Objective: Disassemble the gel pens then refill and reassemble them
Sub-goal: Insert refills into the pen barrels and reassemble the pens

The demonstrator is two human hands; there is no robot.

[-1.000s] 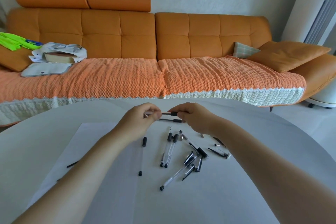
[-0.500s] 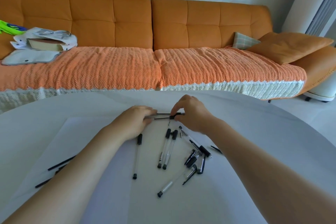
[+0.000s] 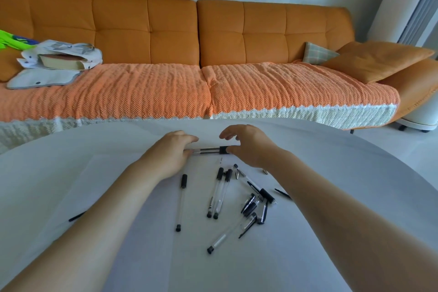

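Two clear gel pens (image 3: pixel 209 150) with black caps lie side by side at the far end of the white paper sheet (image 3: pixel 132 197). My left hand (image 3: pixel 171 153) grips their left ends, fingers curled over them. My right hand (image 3: pixel 248 147) hovers at their right end; its thumb touches a black cap and its fingers are spread and lifted. Nearer me lie a single capped pen (image 3: pixel 181 201), a pair of pens (image 3: pixel 218 193), a clear barrel (image 3: pixel 226 234) and a heap of black caps and parts (image 3: pixel 257 206).
The round white table (image 3: pixel 343 185) carries everything. A loose metal tip (image 3: pixel 265 171) and a thin black refill (image 3: pixel 283 193) lie right of the heap; another refill (image 3: pixel 77 216) lies at the left. An orange sofa (image 3: pixel 213 38) stands behind the table.
Both hands have lowered the two pens from the air to the paper. My right hand has loosened its grip, its fingers now spread above the cap. The camera has tilted slightly.
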